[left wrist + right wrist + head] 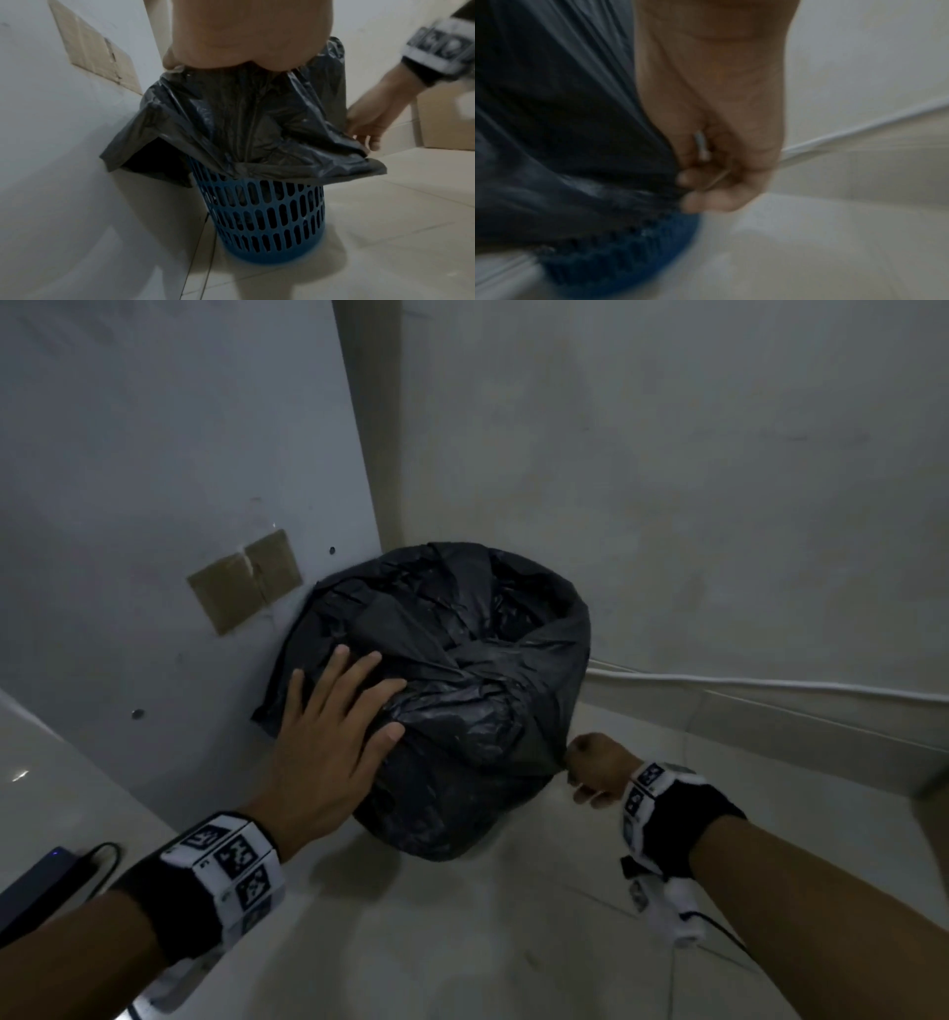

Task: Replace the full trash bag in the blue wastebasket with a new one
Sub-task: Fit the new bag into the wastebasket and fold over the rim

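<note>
A full black trash bag (462, 670) bulges out of the blue slotted wastebasket (267, 221), its rim folded down over the basket's top. My left hand (328, 726) lies flat with spread fingers on the near left side of the bag (244, 121). My right hand (590, 770) pinches the bag's hanging edge at its right side. In the blurred right wrist view the right hand (706, 182) grips the black plastic (564, 121) just above the blue basket (618, 253).
The basket stands on a pale tiled floor in a corner, against a grey panel (154, 505) bearing a brown taped patch (246, 580). A white cable (770, 683) runs along the wall to the right. A dark device (36, 880) lies at the far left. A cardboard box (447, 117) sits beyond.
</note>
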Action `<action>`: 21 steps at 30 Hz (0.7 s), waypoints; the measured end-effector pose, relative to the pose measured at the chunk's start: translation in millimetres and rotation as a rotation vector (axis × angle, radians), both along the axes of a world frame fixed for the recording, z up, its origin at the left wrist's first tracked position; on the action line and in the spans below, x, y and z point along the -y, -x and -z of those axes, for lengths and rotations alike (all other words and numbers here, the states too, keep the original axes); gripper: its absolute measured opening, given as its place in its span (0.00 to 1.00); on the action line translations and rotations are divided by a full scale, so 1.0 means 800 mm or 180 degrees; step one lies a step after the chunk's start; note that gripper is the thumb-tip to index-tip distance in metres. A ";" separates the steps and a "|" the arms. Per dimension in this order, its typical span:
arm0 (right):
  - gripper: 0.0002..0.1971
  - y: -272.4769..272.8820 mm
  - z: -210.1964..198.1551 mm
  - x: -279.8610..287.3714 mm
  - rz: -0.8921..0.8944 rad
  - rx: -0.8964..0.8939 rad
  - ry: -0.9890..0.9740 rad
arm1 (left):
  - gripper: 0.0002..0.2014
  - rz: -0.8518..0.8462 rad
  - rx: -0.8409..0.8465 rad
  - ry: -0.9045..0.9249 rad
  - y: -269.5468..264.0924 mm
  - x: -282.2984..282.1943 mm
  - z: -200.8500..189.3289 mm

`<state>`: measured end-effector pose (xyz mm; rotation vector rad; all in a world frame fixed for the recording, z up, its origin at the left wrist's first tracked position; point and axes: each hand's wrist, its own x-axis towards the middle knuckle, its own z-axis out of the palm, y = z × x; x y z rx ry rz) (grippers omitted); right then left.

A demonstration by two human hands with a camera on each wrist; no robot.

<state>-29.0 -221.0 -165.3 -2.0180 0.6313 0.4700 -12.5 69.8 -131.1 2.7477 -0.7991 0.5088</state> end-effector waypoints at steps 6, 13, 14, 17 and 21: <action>0.08 -0.009 -0.030 0.042 0.0765 0.0836 -0.0226 | 0.29 -0.0504 -0.0252 0.1355 0.005 0.000 -0.005; 0.37 -0.044 -0.088 0.006 0.1057 0.1431 -0.0879 | 0.55 -0.1965 -0.2224 0.3318 -0.043 0.005 -0.007; 0.38 -0.046 -0.090 0.001 0.0967 0.1395 -0.0825 | 0.52 -0.2032 -0.2469 0.3409 -0.040 0.013 -0.016; 0.29 -0.042 -0.086 -0.010 0.0796 0.1424 -0.0545 | 0.29 -0.2062 -0.3023 0.3743 -0.044 0.028 -0.030; 0.26 -0.025 -0.073 -0.007 0.0880 0.1808 -0.0224 | 0.18 -0.1448 -0.3553 0.4526 -0.036 0.037 -0.047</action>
